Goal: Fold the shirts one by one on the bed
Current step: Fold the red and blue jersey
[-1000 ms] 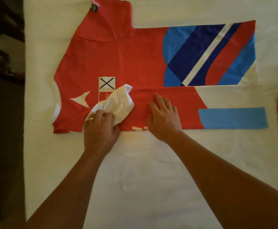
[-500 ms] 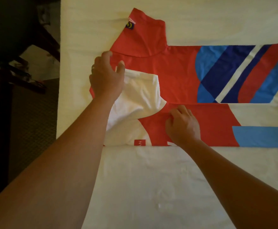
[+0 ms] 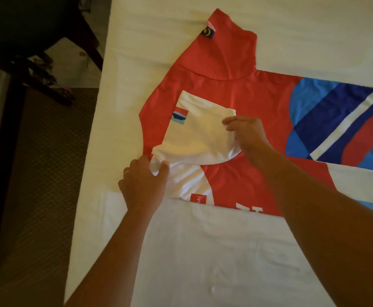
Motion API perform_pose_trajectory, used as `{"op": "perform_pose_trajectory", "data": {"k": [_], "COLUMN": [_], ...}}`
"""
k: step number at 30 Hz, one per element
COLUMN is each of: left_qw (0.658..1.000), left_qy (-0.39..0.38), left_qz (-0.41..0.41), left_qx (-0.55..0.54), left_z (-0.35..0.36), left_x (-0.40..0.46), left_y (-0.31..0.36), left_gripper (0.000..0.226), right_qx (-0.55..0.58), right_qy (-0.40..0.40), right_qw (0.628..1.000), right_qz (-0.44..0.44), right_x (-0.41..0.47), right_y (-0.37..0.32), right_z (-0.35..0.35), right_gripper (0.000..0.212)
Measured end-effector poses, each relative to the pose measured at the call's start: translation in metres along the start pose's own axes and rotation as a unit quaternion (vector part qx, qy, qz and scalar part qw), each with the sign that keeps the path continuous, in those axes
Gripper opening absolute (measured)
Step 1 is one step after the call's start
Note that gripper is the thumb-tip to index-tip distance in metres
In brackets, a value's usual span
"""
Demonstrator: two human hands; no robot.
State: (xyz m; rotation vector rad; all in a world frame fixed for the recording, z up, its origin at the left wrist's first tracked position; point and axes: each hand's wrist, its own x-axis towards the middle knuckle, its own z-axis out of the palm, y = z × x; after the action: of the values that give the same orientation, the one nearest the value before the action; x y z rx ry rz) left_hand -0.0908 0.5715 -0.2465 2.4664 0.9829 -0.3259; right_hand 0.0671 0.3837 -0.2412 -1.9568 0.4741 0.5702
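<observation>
Folding the near sleeve inward is the step we judge to be in hand: the red shirt (image 3: 236, 96) lies spread across the white bed (image 3: 203, 251), close to the bed's left edge, its body running off toward the right edge with blue, navy and white stripes there, and its near long side already turned over onto itself. Our left hand (image 3: 144, 185) sits at the shoulder end nearest the bed's left edge, thumb and fingers curled over the bunched white cloth where the sleeve meets the body, pinning it down. Our right hand (image 3: 245, 135), well apart from the left, pinches the outer edge of the white sleeve (image 3: 198, 134), which lies turned over onto the red chest panel with a small striped patch facing up. To do this well, we should keep the left hand firm as the hinge so the fold line stays straight, draw the sleeve flat with the right until no ripple remains near the armpit, and align its edge parallel with the folded side below. The far sleeve (image 3: 225, 47) is not yet folded, so we reckon this shirt is less than halfway done. Slippery fabric may creep; smoothing outward from the hinge should hold it.
</observation>
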Motion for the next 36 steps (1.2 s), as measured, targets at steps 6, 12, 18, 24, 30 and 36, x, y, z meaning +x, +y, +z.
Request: {"op": "perform_pose_trajectory", "data": {"k": [6,12,18,24,30,36], "left_qw": [0.99,0.994,0.999,0.998,0.987,0.972], "left_qy": [0.012,0.037,0.044,0.063,0.132,0.095], "left_qz": [-0.038,-0.04,-0.006,-0.029,0.064,0.188], "left_qx": [-0.133,-0.093,0.019,-0.007,0.071,0.106], "left_z": [-0.004,-0.01,-0.017,-0.018,-0.006,0.015], "left_x": [0.008,0.0,-0.008,-0.009,-0.023,-0.028], "left_y": [-0.007,-0.008,-0.026,-0.045,-0.04,-0.052], "left_gripper": [0.026,0.02,0.025,0.003,0.039,0.029], "right_qx": [-0.019,-0.306,-0.493,-0.439,-0.557,-0.621], "right_qy": [0.039,0.026,-0.065,-0.001,0.017,0.051], "right_qw": [0.999,0.911,0.828,0.847,0.742,0.679], "right_qz": [-0.006,-0.275,-0.259,-0.299,-0.373,-0.388], "right_x": [0.008,-0.003,0.008,0.028,0.033,0.034], "right_y": [-0.01,-0.017,-0.045,-0.055,-0.048,-0.048], "right_z": [-0.007,0.028,0.071,0.085,0.082,0.078], "right_gripper": [0.036,0.041,0.045,0.017,0.048,0.032]}}
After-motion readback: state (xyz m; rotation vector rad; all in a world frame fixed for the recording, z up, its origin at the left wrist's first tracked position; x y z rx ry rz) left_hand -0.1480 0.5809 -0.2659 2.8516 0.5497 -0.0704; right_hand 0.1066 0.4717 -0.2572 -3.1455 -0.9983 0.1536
